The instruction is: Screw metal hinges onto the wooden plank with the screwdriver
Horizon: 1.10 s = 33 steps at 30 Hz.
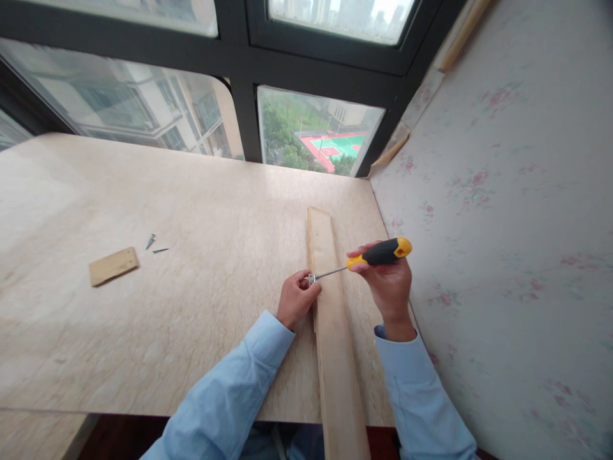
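A long wooden board (338,358) lies lengthwise on the stone-patterned sill, its near end sticking out past the front edge. At the board's left edge my left hand (297,297) pinches a small metal bracket (312,278) between thumb and fingers. My right hand (389,284), right of the board, is closed round a screwdriver (383,252) with a black and yellow handle. The screwdriver's shaft points left across the board, and its tip meets the bracket. Whether a screw sits under the tip is too small to tell.
On the marble-look sill (191,204), a small wood piece (113,266) with holes lies at left, near a screw (150,241) and a thin dark metal piece (160,250). A floral-papered wall (502,255) rises close on the right. Dark window frames (253,121) stand behind.
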Tool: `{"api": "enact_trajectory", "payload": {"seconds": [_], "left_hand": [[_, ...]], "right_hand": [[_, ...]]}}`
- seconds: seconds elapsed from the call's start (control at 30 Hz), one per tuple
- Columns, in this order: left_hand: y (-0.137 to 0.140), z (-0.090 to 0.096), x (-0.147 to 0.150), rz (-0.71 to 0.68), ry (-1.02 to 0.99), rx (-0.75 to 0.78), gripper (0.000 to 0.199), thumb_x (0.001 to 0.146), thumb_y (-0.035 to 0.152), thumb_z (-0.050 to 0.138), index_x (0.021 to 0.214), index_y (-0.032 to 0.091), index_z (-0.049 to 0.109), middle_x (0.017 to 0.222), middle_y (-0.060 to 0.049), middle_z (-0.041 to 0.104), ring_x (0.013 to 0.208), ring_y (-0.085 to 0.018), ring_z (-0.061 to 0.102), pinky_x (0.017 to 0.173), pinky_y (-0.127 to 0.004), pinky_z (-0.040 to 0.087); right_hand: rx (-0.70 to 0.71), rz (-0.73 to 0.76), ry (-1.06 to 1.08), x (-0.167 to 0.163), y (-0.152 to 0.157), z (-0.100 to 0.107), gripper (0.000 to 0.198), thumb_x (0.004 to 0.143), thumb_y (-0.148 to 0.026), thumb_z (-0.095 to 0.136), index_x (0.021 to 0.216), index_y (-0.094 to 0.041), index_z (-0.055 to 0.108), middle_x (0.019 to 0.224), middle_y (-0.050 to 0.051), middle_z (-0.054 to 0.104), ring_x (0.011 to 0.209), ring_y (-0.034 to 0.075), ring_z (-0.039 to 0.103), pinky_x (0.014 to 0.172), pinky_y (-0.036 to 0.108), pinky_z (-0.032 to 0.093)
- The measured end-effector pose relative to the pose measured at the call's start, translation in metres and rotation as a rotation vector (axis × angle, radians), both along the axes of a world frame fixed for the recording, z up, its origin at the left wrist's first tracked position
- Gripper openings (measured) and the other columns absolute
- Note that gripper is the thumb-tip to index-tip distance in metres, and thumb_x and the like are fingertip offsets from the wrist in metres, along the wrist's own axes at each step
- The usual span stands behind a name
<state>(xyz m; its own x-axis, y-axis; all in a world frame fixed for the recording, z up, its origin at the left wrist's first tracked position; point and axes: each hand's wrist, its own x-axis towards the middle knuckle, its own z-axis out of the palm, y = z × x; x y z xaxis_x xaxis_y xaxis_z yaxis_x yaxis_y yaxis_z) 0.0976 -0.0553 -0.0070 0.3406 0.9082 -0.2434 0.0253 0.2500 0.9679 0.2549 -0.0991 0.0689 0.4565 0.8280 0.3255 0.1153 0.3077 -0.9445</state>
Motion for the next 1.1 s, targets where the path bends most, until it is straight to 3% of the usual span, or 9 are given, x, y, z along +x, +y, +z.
{"api": "enact_trajectory", "payload": {"seconds": [0.1, 0.3, 0.4, 0.47, 0.6, 0.77, 0.9, 1.0, 1.1], "left_hand": [[0.0, 0.0, 0.0, 0.001, 0.011, 0.004, 0.03, 0.065, 0.027, 0.062, 0.09, 0.011, 0.068, 0.055, 0.004, 0.052, 0.047, -0.009, 0.043, 0.045, -0.02, 0.028], [-0.001, -0.001, 0.0, 0.004, 0.011, -0.004, 0.033, 0.065, 0.027, 0.062, 0.093, 0.011, 0.067, 0.055, 0.005, 0.05, 0.047, -0.008, 0.041, 0.045, -0.02, 0.027], [-0.001, -0.002, 0.0, 0.01, -0.003, -0.018, 0.034, 0.064, 0.027, 0.063, 0.094, 0.011, 0.067, 0.056, 0.005, 0.051, 0.048, -0.009, 0.042, 0.046, -0.02, 0.028], [0.0, -0.003, 0.0, 0.007, -0.006, -0.02, 0.033, 0.064, 0.027, 0.063, 0.093, 0.011, 0.067, 0.056, 0.005, 0.051, 0.048, -0.009, 0.043, 0.046, -0.02, 0.028], [-0.001, -0.002, 0.0, 0.006, -0.003, -0.011, 0.032, 0.064, 0.027, 0.063, 0.092, 0.011, 0.067, 0.056, 0.005, 0.051, 0.049, -0.009, 0.044, 0.046, -0.02, 0.028], [-0.001, -0.001, 0.0, 0.001, -0.001, -0.012, 0.032, 0.064, 0.027, 0.063, 0.092, 0.011, 0.067, 0.055, 0.005, 0.049, 0.048, -0.009, 0.041, 0.046, -0.02, 0.027], [-0.001, 0.0, 0.0, -0.006, 0.018, -0.01, 0.035, 0.065, 0.027, 0.061, 0.095, 0.01, 0.067, 0.056, 0.005, 0.049, 0.048, -0.009, 0.04, 0.046, -0.02, 0.026], [-0.001, -0.001, 0.0, -0.011, 0.01, -0.003, 0.032, 0.065, 0.027, 0.061, 0.092, 0.011, 0.068, 0.056, 0.005, 0.05, 0.048, -0.009, 0.041, 0.047, -0.02, 0.027], [-0.001, -0.001, 0.0, -0.007, -0.001, -0.013, 0.03, 0.065, 0.027, 0.062, 0.09, 0.012, 0.067, 0.055, 0.005, 0.05, 0.048, -0.009, 0.042, 0.046, -0.02, 0.027]], "right_hand": [[0.077, 0.022, 0.012, -0.001, 0.003, -0.003, 0.037, 0.079, -0.043, 0.077, 0.107, -0.028, 0.059, 0.09, 0.0, 0.072, 0.085, 0.021, 0.069, 0.086, 0.045, 0.057], [0.035, 0.294, 0.148, -0.002, -0.004, 0.015, 0.053, 0.084, -0.049, 0.069, 0.132, -0.036, 0.05, 0.149, 0.005, 0.051, 0.14, 0.029, 0.045, 0.112, 0.059, 0.039], [0.036, 0.221, 0.14, -0.001, -0.005, 0.016, 0.046, 0.083, -0.041, 0.072, 0.125, -0.036, 0.055, 0.14, 0.004, 0.059, 0.127, 0.028, 0.058, 0.108, 0.056, 0.045], [0.07, 0.1, 0.116, -0.001, -0.003, 0.013, 0.038, 0.078, -0.034, 0.079, 0.111, -0.032, 0.06, 0.115, 0.002, 0.071, 0.101, 0.024, 0.071, 0.093, 0.05, 0.057], [0.138, 0.013, 0.066, -0.002, 0.001, 0.006, 0.046, 0.064, -0.032, 0.09, 0.093, -0.029, 0.054, 0.08, -0.006, 0.071, 0.07, 0.018, 0.069, 0.067, 0.036, 0.06], [0.141, 0.182, 0.144, -0.004, -0.001, 0.011, 0.054, 0.077, -0.048, 0.078, 0.122, -0.034, 0.052, 0.113, 0.001, 0.069, 0.105, 0.022, 0.068, 0.096, 0.047, 0.055], [0.109, 0.263, 0.218, -0.001, -0.006, 0.02, 0.056, 0.08, -0.046, 0.074, 0.13, -0.038, 0.051, 0.141, 0.002, 0.056, 0.137, 0.027, 0.047, 0.113, 0.057, 0.039], [0.074, 0.213, 0.15, 0.004, -0.009, 0.022, 0.05, 0.081, -0.041, 0.074, 0.126, -0.036, 0.054, 0.142, 0.003, 0.056, 0.135, 0.027, 0.05, 0.114, 0.057, 0.039], [0.081, 0.047, 0.03, 0.006, -0.007, 0.015, 0.042, 0.077, -0.035, 0.08, 0.112, -0.031, 0.057, 0.116, 0.003, 0.069, 0.104, 0.024, 0.069, 0.097, 0.051, 0.055]]}}
